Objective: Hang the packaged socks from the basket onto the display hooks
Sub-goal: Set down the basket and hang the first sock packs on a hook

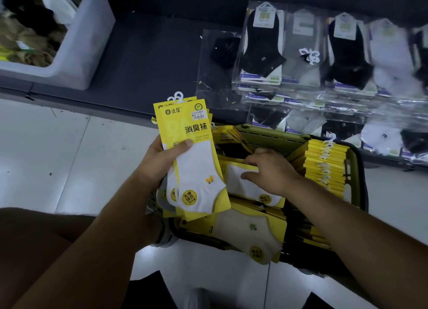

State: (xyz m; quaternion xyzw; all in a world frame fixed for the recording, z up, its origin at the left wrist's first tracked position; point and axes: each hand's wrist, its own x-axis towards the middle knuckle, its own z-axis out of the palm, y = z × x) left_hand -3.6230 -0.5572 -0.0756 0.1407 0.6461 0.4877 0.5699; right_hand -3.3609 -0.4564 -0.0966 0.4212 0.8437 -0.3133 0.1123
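My left hand (159, 160) grips a fanned stack of yellow sock packs (192, 160), white socks on yellow cards with white plastic hooks on top, held upright over the floor left of the basket. My right hand (271, 172) reaches into the olive-green basket (356, 169) and pinches the top edge of another yellow pack (243, 185) lying there. More yellow packs fill the basket, with a tight upright row (326, 162) along its right side and a loose beige-sock pack (245, 234) in front. No display hooks are in view.
Clear-bagged black, grey and white socks (324, 53) lie in overlapping rows on the dark low shelf (143, 60) behind the basket. A translucent white bin (90, 39) of mixed goods stands at the far left. The floor is pale tile (58, 158).
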